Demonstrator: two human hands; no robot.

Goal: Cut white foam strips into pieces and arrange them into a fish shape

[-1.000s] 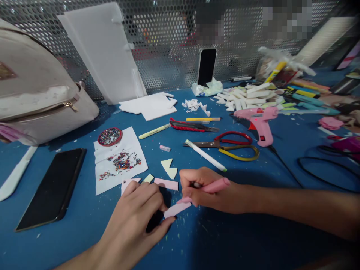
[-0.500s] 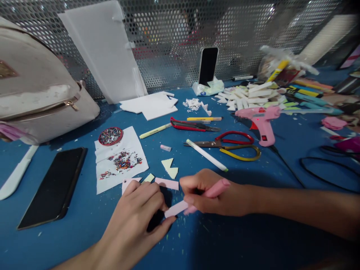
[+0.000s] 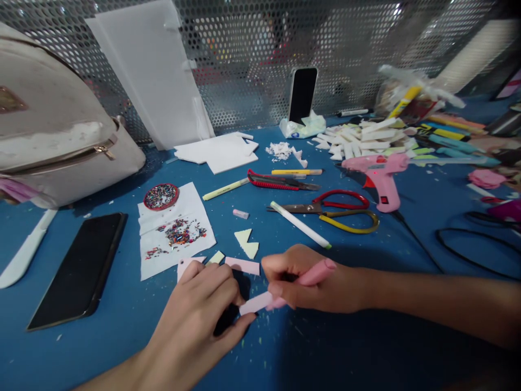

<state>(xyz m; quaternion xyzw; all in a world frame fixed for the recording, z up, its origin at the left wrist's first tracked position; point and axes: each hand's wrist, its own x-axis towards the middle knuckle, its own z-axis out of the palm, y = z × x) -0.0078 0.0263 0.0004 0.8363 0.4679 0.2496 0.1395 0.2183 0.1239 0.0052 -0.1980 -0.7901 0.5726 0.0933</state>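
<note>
Between the thumb and fingers of my left hand [image 3: 203,304] is one end of a pale pink strip [image 3: 255,303], held just above the table. My right hand [image 3: 305,282] is closed around a pink marker [image 3: 319,271], whose lower end lies against the strip's right part. The marker's tip is hidden by the strip and fingers. Just beyond my hands lie a flat pink strip [image 3: 243,265], a small pale green piece [image 3: 215,258] and a notched pale yellow piece [image 3: 247,243]. A pink piece with a hole [image 3: 189,265] is partly covered by my left hand.
Paper with beads [image 3: 179,233], a black phone [image 3: 77,271] and a bag [image 3: 61,125] are on the left. Scissors [image 3: 321,209], a white marker [image 3: 300,225] and a red cutter [image 3: 277,181] lie ahead. A pink glue gun [image 3: 385,182] with a cord stands right.
Both hands keep nearly the same pose on the strip and marker. The whole view has shifted very slightly; nothing was taken up or let go.
</note>
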